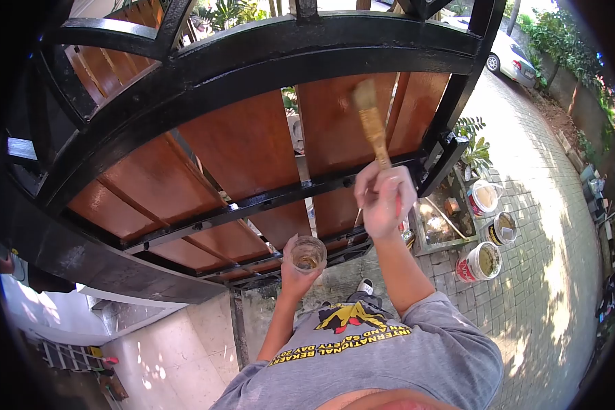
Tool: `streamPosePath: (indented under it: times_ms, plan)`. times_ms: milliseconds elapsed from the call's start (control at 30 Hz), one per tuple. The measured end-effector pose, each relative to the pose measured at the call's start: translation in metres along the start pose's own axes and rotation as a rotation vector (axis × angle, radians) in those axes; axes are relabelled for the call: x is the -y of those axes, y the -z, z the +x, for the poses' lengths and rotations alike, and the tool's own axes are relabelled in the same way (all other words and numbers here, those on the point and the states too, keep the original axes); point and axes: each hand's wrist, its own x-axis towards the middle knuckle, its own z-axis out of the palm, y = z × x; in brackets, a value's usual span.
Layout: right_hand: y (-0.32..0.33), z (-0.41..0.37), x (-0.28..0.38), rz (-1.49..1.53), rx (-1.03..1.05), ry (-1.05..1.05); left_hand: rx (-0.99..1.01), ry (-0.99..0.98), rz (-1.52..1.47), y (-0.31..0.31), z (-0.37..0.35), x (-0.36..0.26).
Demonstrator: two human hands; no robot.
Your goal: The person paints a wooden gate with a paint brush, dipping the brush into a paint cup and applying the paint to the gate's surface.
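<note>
My right hand (387, 197) is closed round the handle of a paintbrush (371, 124). The brush points up, its slightly blurred bristles overlapping a reddish-brown wooden panel (328, 126) of the gate near its upper right. Lower down, my left hand (295, 277) wraps round a clear plastic cup (305, 253) with a little brownish liquid at the bottom. The cup is upright below the lower rail of the black metal gate frame (253, 68). The wooden panels look glossy, with narrow gaps between them.
Three buckets (479, 262) stand on the paved driveway (526, 294) to the right, beside a planter (447, 215) with a leafy plant. A white car (509, 58) is parked at the far right. A ladder (72, 359) lies at the lower left near pale floor tiles (174, 352).
</note>
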Motion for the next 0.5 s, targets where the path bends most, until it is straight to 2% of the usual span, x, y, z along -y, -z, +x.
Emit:
streamPosePath:
  times_ms: [67,133,267,333,400,500]
  plan:
    - [-0.015,-0.004,0.001,0.075,0.196,-0.002,-0.020,-0.019,0.013,0.000,0.001,0.001]
    - [-0.027,-0.002,0.001,-0.204,0.289,0.133,-0.029,-0.022,0.019,0.001,0.000,0.003]
    - [-0.014,0.008,0.006,-0.100,0.278,0.084,-0.046,-0.006,-0.018,0.003,-0.004,0.002]
    - [-0.001,0.012,0.013,-0.191,0.249,0.070,-0.053,-0.002,-0.036,0.005,-0.006,0.001]
    - [0.015,0.016,0.005,-0.129,0.139,0.034,-0.064,-0.002,-0.038,0.009,-0.008,0.002]
    - [0.038,0.023,-0.002,-0.136,0.101,-0.057,-0.104,-0.015,-0.030,0.012,-0.009,0.006]
